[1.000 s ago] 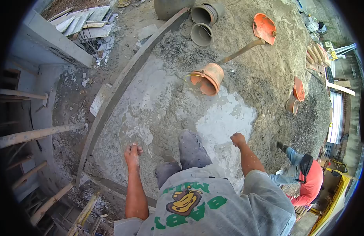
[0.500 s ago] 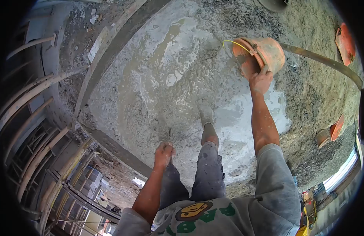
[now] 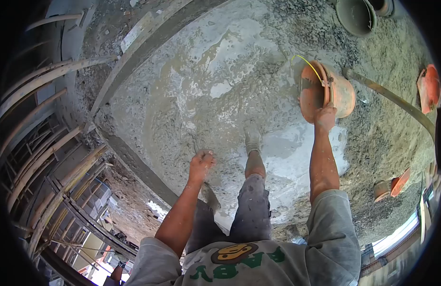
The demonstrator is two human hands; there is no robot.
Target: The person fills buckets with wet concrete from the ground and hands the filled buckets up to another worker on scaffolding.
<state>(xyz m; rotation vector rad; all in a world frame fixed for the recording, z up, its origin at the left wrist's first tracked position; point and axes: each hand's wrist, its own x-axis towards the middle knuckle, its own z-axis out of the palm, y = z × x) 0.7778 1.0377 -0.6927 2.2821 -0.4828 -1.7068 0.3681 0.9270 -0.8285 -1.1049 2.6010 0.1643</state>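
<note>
My right hand (image 3: 326, 117) grips the rim of an orange bucket (image 3: 343, 95) that is tipped on its side, its mouth facing left over the wet concrete (image 3: 277, 143). The bucket's yellow handle (image 3: 306, 61) stands out from the rim. Grey residue coats the bucket's outside, and the inside looks mostly emptied. My left hand (image 3: 201, 165) hangs over the concrete with its fingers curled in, and nothing shows in it. My feet stand in the grey mix.
Timber formwork (image 3: 134, 167) borders the slab on the left, with wooden poles beyond it. A curved strip (image 3: 392, 97) lies right of the bucket. A grey bucket (image 3: 356, 16) stands at top right. More orange containers (image 3: 428, 88) lie along the right side.
My right hand and the bucket have shifted slightly right and down in view. The left hand has risen. My left foot has stepped back, and the camera view has turned a little.
</note>
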